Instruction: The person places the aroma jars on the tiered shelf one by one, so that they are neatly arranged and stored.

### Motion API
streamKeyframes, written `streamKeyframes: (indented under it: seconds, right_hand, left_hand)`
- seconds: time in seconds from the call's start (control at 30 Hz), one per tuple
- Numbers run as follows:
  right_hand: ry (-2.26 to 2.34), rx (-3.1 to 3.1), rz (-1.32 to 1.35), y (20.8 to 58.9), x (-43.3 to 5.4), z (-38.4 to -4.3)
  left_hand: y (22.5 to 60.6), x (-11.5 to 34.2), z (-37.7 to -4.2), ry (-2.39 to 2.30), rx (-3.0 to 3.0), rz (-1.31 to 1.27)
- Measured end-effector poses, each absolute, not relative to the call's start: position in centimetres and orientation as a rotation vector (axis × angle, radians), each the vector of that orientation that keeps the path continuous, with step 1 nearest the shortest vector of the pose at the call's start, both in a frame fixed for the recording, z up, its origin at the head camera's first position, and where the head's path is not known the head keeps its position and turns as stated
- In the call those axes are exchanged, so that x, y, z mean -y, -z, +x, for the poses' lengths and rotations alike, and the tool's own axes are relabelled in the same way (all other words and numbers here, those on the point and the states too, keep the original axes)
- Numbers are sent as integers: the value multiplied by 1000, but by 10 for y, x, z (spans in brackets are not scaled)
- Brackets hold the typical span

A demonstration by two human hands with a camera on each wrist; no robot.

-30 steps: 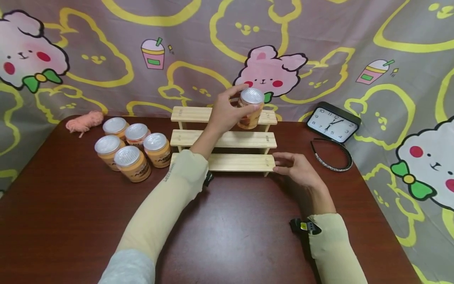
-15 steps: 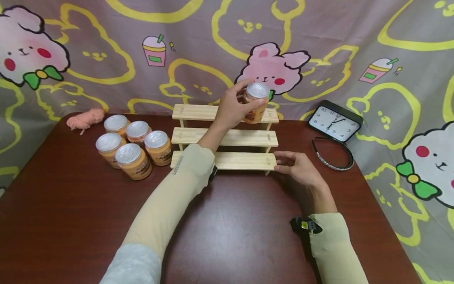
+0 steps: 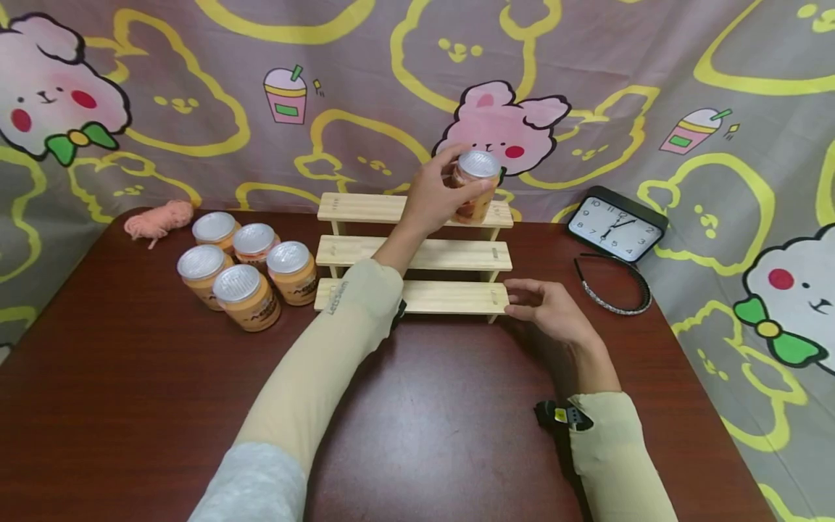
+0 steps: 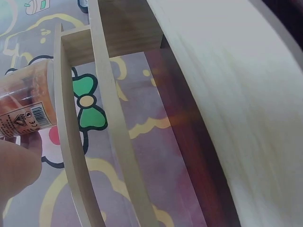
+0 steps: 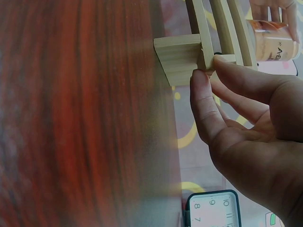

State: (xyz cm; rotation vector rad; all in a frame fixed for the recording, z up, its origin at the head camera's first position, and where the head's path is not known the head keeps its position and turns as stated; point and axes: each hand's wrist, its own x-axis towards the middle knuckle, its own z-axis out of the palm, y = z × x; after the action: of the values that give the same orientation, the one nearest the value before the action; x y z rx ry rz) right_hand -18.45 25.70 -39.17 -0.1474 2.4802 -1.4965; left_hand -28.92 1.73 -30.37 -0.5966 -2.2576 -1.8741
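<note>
My left hand [image 3: 433,192] grips a jar [image 3: 474,196] with a silver lid and orange contents at the right end of the top step of a three-tier wooden shelf [image 3: 417,253]. Upright, the jar has its base at the board; whether its full weight rests there I cannot tell. In the left wrist view the jar [image 4: 28,97] shows a barcode label beside the board's edge. My right hand [image 3: 554,312] pinches the right end of the lowest step; the right wrist view shows thumb and finger on that board [image 5: 204,59].
Several similar jars [image 3: 246,299] stand grouped left of the shelf on the dark wooden table [image 3: 417,420]. Pink yarn [image 3: 159,220] lies behind them. At right are a clock [image 3: 616,225] and a headband [image 3: 613,284]. A patterned cloth [image 3: 365,72] hangs behind.
My left hand has carried the jar a little to the right along the top step, then slightly down toward the board. The right hand keeps its hold on the lowest step.
</note>
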Motion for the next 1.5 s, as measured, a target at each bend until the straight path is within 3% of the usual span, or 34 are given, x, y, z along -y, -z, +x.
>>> streamKeyframes:
  seconds: [0.9,1.5]
  right_hand:
    - [1543,-2456,-173,394,-257,-184]
    - [1513,-2473,-150,393,-256,-185]
  left_hand:
    - [304,-22,-296,1872,2195,-609]
    - [296,3,-289,1892,2215,-582]
